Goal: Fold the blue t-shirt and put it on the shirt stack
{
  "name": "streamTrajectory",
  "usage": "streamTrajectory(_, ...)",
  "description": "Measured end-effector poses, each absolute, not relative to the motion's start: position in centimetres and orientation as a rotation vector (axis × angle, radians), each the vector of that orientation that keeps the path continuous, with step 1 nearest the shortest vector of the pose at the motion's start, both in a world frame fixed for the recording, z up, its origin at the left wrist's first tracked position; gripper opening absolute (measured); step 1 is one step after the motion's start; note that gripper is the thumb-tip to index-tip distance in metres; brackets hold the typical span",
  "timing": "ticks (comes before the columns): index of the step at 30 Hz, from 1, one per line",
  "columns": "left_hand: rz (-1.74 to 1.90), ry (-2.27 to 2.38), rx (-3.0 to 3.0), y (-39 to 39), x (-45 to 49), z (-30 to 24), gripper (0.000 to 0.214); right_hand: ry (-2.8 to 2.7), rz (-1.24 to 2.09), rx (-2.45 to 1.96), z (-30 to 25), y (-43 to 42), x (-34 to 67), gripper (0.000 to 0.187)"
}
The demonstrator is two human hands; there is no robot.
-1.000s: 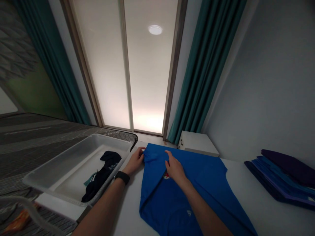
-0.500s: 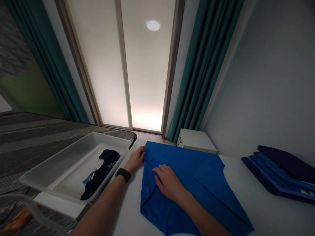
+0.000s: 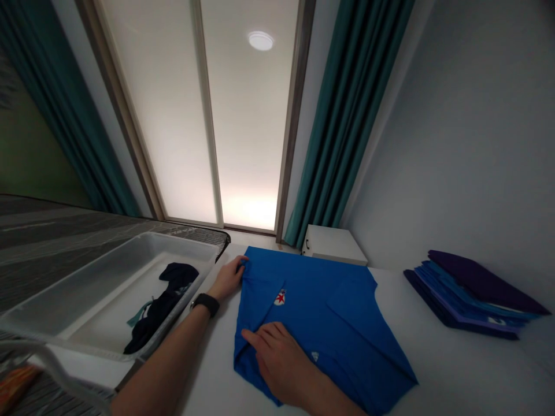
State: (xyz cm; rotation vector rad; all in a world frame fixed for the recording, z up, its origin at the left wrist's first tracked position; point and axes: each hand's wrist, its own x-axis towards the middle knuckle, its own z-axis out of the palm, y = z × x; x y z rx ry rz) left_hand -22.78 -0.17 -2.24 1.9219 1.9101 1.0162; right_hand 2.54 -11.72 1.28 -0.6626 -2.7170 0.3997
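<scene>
Blue cloth fills the middle of the head view: a blue shirt (image 3: pixel 329 312) lies on the white bench (image 3: pixel 459 375) in front of you, its left side folded in over the front, with a small red-and-white badge (image 3: pixel 281 297) showing just beside the fold. Your left hand (image 3: pixel 229 278) is at the shirt's far left corner, its grip closed on the edge of the cloth between thumb and fingers, and a black watch (image 3: pixel 204 303) sits on that wrist. Your right hand (image 3: pixel 277 361) lies flat on the near left part of the shirt, palm down, fingers stretched toward the folded edge, so its grip is open and it presses rather than holds. To your left, just beside the bench, a clear plastic tub (image 3: pixel 104 263) rests on a bed (image 3: pixel 47 228) with a grey patterned cover, and a dark garment (image 3: pixel 158 306) lies crumpled inside the tub. Well apart on your right, a stack of folded clothes (image 3: pixel 468 292) in blue and purple sits on the bench near the wall. Beyond the shirt stands a small white cabinet (image 3: pixel 333 249), and behind it teal curtains (image 3: pixel 333 121) hang beside a tall frosted window (image 3: pixel 173 127).
</scene>
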Motion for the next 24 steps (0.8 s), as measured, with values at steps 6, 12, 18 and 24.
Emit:
streamTrajectory(6, 1.015, 1.889, 1.93, 0.7, -22.5, -1.7, 0.033, -2.763, 0.49, -0.505, 1.0, -12.2, 2.5, 0.039)
streamTrajectory(12, 1.013, 1.98, 1.948, 1.7, -21.6, -1.6, 0.03, -2.768, 0.544, -0.417, 0.8, -11.9, 2.6, 0.042)
streamTrajectory(18, 1.122, 2.132, 1.971, -0.6, -20.9, -1.4, 0.03, -2.552, 0.789, -0.487, 0.8, -11.7, 3.0, 0.041)
streamTrajectory(24, 0.928, 2.014, 2.171, -6.4, -19.2, 0.7, 0.012, -2.281, 0.825, -0.705, 0.4, -11.1, 3.1, 0.031)
